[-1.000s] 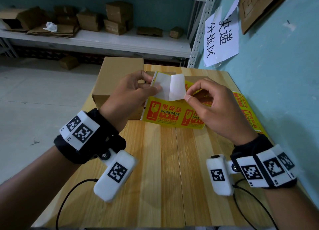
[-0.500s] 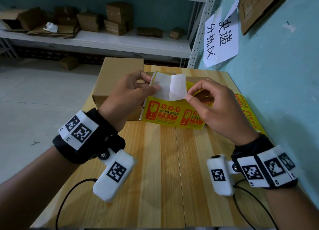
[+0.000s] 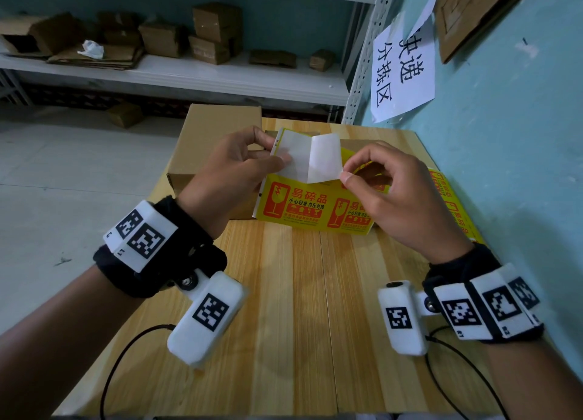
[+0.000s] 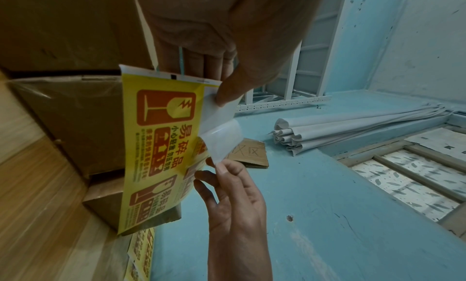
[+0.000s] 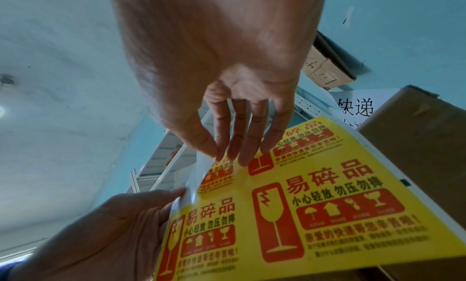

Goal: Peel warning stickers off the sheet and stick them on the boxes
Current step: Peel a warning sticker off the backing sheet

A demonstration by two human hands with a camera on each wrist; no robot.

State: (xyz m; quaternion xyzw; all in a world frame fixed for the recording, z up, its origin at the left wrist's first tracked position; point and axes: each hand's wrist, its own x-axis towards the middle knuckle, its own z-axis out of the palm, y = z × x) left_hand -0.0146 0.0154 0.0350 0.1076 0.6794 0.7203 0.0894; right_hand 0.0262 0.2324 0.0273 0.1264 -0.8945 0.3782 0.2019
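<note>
Hands first, from the head view: the left hand point(image 3: 239, 167) pinches the bare white corner of the sheet point(image 3: 315, 211), held upright above the surface point(image 3: 299, 293); the right hand point(image 3: 391, 192) pinches a half-peeled sticker point(image 3: 325, 157), its white back folded toward the camera. A box point(image 3: 217, 135) stands behind the left hand. More sheets point(image 3: 454, 205) lie flat along the wall side of the surface. Cartons sit on the shelf point(image 3: 189, 78) behind; whether anything is in them cannot be told.

Left wrist view: the thumb point(image 4: 232, 94) clamps the sheet's stripped backing, and the sticker curls away toward the right hand's fingertips point(image 4: 221, 167), which nip its free edge. Two boxes stand behind the sheet, one taller point(image 4: 75, 116), one lower point(image 4: 105, 201); both look closed, contents hidden.

Right wrist view: thumb and forefinger close on the sticker's edge point(image 5: 201, 165), the other fingers loosely extended over the printed stickers.

Risks, as I judge them: the limp sticker could fold onto itself and bond glue to glue if pulled without tension; a pull that is too fast or skewed could tear it or lift a neighbour; the left hand's small corner grip could slip, letting the sheet swing up with the sticker.
</note>
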